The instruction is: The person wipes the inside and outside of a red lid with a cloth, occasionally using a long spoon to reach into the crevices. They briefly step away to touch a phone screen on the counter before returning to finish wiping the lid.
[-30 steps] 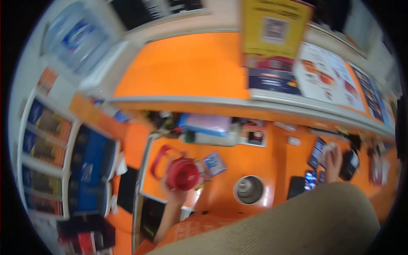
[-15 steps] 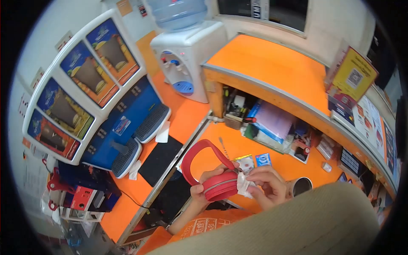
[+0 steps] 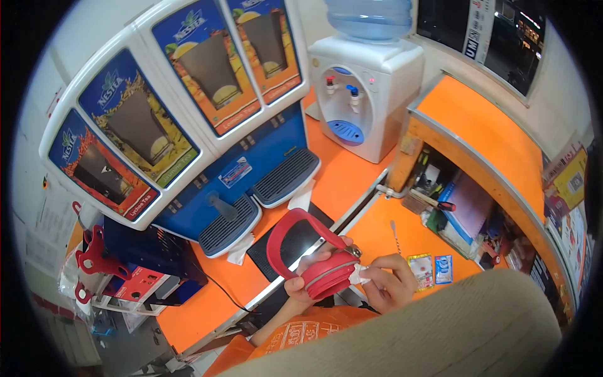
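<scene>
A pair of red headphones, with a curved band arching up to the left and a grey stripe round the cups, is held above the counter's edge. My left hand grips it from the left, thumb in front and fingers behind. In my right hand, a crumpled white tissue is pinched and pressed against the right side of the cups. A small metal hinge shows at the band's end. Part of my left hand's fingers is hidden behind the headphones.
A drink dispenser and a water dispenser stand at the back. On the orange counter lie a spoon and two sachets. An orange shelf rises at right. A beige surface fills the foreground.
The view has turned left, bringing the drink dispenser closer and larger. Both hands still hold the headphones and the tissue; less of the tissue shows now.
</scene>
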The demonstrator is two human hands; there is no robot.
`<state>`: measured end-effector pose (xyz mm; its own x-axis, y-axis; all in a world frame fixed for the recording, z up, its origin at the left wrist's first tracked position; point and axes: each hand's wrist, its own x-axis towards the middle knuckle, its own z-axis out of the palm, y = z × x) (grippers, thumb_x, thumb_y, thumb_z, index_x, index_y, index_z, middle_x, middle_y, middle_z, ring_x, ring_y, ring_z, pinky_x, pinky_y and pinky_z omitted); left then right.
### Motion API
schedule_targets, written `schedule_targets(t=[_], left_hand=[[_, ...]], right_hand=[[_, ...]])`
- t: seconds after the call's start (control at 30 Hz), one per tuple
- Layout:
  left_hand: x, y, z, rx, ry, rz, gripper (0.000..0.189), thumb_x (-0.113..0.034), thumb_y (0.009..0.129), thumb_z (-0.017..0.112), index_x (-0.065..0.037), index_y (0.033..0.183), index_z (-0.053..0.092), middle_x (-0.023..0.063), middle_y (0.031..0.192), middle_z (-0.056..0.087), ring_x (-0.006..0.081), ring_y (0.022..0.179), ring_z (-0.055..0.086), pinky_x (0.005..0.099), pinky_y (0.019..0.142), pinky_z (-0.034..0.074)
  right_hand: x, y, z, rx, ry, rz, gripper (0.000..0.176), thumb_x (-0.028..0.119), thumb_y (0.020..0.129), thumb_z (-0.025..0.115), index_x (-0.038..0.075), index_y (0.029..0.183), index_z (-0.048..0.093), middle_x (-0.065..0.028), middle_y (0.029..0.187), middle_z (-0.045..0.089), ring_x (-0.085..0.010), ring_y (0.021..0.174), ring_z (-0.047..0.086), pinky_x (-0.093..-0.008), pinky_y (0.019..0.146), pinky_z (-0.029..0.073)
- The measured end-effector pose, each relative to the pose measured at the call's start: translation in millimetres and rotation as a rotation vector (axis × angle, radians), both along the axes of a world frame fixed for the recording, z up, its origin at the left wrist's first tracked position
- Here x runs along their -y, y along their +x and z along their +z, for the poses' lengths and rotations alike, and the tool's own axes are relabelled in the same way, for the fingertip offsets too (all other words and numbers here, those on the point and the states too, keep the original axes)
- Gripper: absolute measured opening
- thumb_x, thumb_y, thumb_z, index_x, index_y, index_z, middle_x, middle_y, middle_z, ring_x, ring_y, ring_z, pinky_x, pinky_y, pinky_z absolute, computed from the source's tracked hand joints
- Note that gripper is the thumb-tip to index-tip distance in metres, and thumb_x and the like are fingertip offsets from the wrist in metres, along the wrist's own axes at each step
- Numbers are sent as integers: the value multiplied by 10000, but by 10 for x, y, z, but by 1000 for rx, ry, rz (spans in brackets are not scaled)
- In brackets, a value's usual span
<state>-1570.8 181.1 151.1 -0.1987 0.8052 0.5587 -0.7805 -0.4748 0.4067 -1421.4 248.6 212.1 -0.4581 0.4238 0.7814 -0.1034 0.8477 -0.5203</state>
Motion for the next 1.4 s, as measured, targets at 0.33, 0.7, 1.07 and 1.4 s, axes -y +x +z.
schedule_targets(t=[0.33, 0.7, 1.07, 1.4], left_hand=[[84, -763, -13, -132, -5, 222, 580, -442, 737, 573, -98, 1203, 539, 277, 1345, 292, 425, 1202, 359, 515, 987, 335], [31, -1361, -10, -257, -78, 329, 601, -468, 720, 566, -90, 1187, 545, 264, 1308, 342, 419, 1160, 400, 515, 971, 344], [-36, -1625, -115, -373, -167, 407, 577, -444, 766, 534, -39, 1177, 535, 303, 1300, 335, 408, 1173, 401, 504, 975, 327], [-85, -1462, -58, -215, -63, 361, 538, -424, 784, 543, -77, 1194, 510, 274, 1343, 293, 428, 1189, 370, 536, 970, 339]], right_hand=[[-1, -964, -118, -60, 6, -38, 259, -90, 604, 627, 43, 825, 600, -80, 773, 528, -176, 615, 496, -253, 481, 361], [-144, -1538, -120, 52, 124, 18, 317, 6, 599, 658, 62, 907, 612, -54, 836, 518, -220, 739, 518, -334, 619, 433], [-245, -1778, -195, 131, 447, -2, 248, 141, 599, 661, 209, 837, 640, 9, 877, 473, -189, 758, 463, -325, 614, 388], [-239, -1749, -318, 43, 3, -100, 249, -9, 596, 671, 54, 826, 600, -76, 827, 484, -251, 734, 483, -338, 602, 404]])
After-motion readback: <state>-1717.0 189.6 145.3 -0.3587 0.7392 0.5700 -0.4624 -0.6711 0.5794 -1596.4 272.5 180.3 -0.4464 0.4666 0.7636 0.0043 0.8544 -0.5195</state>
